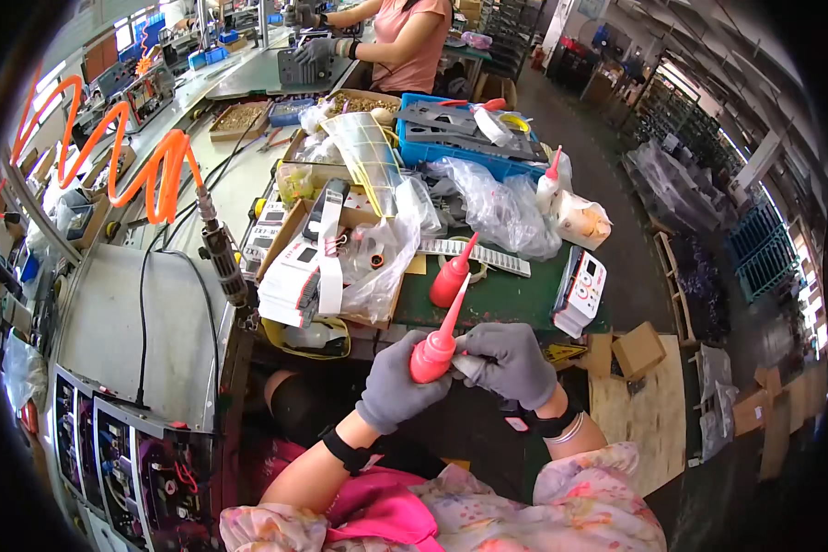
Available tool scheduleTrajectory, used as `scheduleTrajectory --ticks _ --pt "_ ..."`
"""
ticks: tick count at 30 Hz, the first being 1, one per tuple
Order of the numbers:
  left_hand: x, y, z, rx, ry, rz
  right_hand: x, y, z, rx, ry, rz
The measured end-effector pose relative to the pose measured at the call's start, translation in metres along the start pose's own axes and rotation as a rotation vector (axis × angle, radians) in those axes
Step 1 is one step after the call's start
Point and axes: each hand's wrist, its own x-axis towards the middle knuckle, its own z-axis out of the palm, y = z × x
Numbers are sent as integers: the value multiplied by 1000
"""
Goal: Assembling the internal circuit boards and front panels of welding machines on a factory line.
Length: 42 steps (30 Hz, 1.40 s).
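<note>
Clock face centred on the held bottle, 12 pointing away from the wearer. Nearest: floral sleeves point(580, 488), cut off by the lower edge. Left hand point(396, 386), gloved grey, at 8 o'clock: closed around a red squeeze bottle point(431, 358), nozzle tilted up toward 1; the fingers behind the bottle are hidden. Right hand point(512, 362), gloved likewise, at 3 o'clock: fingers curled in, thumb and fingertips drawn together just beside the bottle. Cannot tell whether they pinch something small or touch its side.

Just beyond, at 12 to 1: second red bottle point(448, 282), upright on the green mat point(515, 299), lower edge partly behind the held nozzle. At 2: white dial-faced device point(583, 291). At 10: printed cards point(290, 281); clear plastic beside them blurs the box contents. Farther, at 12 to 1: blue crate point(409, 147), its floor covered by dark metal parts point(465, 129). Farthest, near 12: co-worker point(414, 41), head cut off by the upper edge.
</note>
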Motion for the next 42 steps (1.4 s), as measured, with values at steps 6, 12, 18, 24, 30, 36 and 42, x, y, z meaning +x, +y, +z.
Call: scheduleTrajectory --ticks 6,12,18,24,30,36,42 --pt "1 -4 -6 -11 -56 12 3 5 3 -228 194 -418" --pt "1 -7 -11 -315 -220 -88 7 9 3 101 208 -134" --pt "-1 -2 -14 -597 -379 -151 13 36 -5 122 202 -133" --pt "7 2 -15 -300 -654 36 25 49 -11 161 247 -83" --pt "2 18 9 -57 -264 43 21 51 -25 -521 231 -237" --pt "3 0 15 224 91 170 -8 36 -21 -297 250 -22" --pt "6 2 19 426 213 145 -14 22 -7 -220 344 -235"
